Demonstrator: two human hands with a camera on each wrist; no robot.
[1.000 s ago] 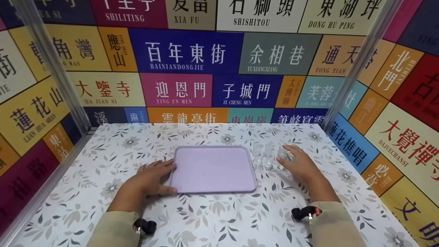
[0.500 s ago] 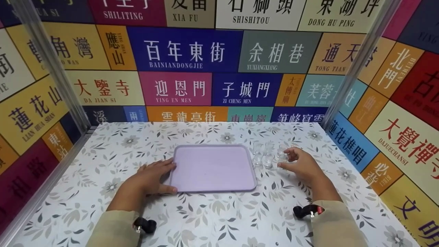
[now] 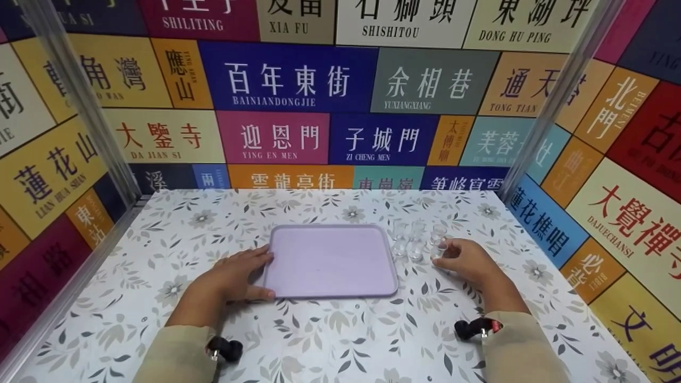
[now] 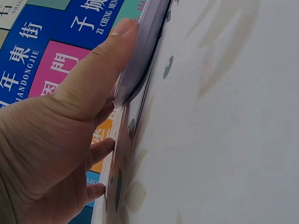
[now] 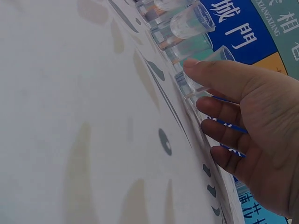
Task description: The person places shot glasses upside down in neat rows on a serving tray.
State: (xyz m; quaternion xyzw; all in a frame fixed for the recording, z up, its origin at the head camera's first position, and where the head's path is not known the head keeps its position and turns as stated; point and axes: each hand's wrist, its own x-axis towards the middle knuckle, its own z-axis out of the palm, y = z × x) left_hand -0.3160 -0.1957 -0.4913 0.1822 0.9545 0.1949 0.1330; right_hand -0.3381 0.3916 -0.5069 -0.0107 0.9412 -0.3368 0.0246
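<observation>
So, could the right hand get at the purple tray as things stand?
Probably yes. The right hand pinches a clear cup, and other cups stand between it and the right edge of the tray, but the table by the near right corner looks free.

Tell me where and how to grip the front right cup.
Pinch the front right cup by its side wall, probably best from the right, where the right hand is: it is upright, widening upward, and other cups crowd its left and far sides.

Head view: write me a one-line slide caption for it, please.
Left hand touching a lilac tray, right hand pinching a clear cup near other cups on a floral tabletop.
</observation>
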